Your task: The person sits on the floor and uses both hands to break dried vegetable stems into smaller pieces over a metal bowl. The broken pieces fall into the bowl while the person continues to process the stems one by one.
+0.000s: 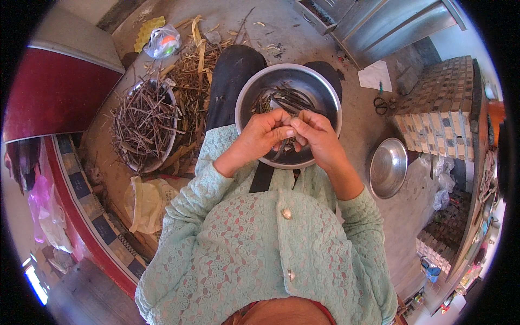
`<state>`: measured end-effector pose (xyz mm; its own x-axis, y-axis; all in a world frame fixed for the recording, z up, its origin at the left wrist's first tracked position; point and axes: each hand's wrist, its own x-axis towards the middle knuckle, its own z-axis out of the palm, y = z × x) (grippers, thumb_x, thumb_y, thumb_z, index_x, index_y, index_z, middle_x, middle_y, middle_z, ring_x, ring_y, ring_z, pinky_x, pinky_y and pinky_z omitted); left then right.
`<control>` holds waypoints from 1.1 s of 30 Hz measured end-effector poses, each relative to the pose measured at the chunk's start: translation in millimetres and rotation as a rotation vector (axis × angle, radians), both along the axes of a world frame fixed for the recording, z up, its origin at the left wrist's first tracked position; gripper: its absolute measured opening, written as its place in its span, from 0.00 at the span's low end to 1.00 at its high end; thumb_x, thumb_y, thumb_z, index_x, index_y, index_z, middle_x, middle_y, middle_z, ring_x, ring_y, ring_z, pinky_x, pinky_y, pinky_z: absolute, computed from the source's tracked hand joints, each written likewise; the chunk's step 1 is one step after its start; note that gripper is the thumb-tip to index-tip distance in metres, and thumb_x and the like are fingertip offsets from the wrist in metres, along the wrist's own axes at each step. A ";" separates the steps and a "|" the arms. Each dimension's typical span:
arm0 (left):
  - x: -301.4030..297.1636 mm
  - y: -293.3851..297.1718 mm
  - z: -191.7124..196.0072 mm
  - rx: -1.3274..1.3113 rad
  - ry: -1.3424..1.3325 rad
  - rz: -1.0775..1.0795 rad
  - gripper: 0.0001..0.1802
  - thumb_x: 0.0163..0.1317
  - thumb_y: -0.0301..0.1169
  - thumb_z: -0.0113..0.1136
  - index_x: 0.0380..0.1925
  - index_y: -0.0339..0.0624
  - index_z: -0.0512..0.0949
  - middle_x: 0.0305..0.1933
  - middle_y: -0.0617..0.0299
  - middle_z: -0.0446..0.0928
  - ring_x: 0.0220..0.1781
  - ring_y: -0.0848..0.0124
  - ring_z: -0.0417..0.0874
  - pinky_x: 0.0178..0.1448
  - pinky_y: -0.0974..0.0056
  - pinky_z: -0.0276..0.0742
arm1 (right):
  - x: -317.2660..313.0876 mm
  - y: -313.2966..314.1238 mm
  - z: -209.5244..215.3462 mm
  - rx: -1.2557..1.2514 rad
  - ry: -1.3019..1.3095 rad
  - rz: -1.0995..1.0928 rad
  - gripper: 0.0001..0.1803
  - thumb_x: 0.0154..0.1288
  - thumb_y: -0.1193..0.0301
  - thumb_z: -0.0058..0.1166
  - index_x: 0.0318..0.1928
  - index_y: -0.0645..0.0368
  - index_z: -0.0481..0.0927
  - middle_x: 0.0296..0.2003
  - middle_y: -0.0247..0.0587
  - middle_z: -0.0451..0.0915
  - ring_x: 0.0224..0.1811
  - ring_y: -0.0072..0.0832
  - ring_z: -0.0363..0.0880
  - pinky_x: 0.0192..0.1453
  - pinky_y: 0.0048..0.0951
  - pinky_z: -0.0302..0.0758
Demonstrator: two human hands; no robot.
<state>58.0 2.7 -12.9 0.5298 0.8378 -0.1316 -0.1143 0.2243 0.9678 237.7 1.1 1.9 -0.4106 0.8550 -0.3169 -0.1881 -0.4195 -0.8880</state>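
Note:
A wide metal bowl (271, 78) rests on my lap between my knees. Inside it lie several long, dark, dry pods (297, 98) and some lighter husk bits. Over the bowl's near half, my left hand (260, 134) and my right hand (320, 138) meet at the fingertips. Both are closed, thumbs and forefingers pinched together on a thin dark pod (280, 148), one end of which hangs below the left fingers. The rest of that pod is hidden by my fingers.
To the left stands a basin heaped with twigs (145, 124), beside loose dry stalks (192, 81). A yellowish sack (149, 203) lies nearer. On the right are an empty metal basin (388, 168), scissors (381, 104), white paper (374, 76) and a tiled brick structure (436, 111).

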 end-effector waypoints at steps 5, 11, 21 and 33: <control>1.6 -1.7 0.9 -0.005 -0.060 0.092 0.05 0.65 0.29 0.55 0.35 0.38 0.74 0.28 0.67 0.76 0.24 0.83 0.73 0.27 0.77 0.70 | -5.7 -1.3 0.9 0.079 0.012 -0.082 0.11 0.66 0.64 0.53 0.33 0.59 0.74 0.24 0.27 0.72 0.23 0.13 0.68 0.27 0.16 0.68; -1.8 0.3 -0.2 -0.053 -0.148 0.126 0.05 0.63 0.28 0.58 0.33 0.37 0.76 0.27 0.68 0.76 0.25 0.83 0.73 0.29 0.76 0.71 | -6.6 -2.3 2.3 0.144 -0.007 -0.099 0.11 0.66 0.65 0.54 0.35 0.60 0.74 0.26 0.28 0.74 0.24 0.12 0.68 0.29 0.15 0.67; -2.2 -0.7 -1.9 -0.118 -0.159 0.127 0.06 0.63 0.29 0.58 0.29 0.39 0.75 0.25 0.70 0.73 0.26 0.83 0.71 0.32 0.77 0.68 | -4.0 -1.1 -2.7 0.146 -0.051 0.002 0.13 0.68 0.62 0.51 0.33 0.60 0.73 0.24 0.27 0.71 0.22 0.13 0.67 0.25 0.17 0.66; 1.5 -3.2 0.8 -0.290 -0.292 0.233 0.04 0.63 0.28 0.57 0.32 0.39 0.76 0.29 0.68 0.76 0.27 0.81 0.75 0.33 0.75 0.73 | -11.4 -6.0 2.6 0.181 -0.028 -0.127 0.09 0.65 0.67 0.54 0.34 0.59 0.72 0.25 0.26 0.71 0.26 0.13 0.68 0.30 0.16 0.68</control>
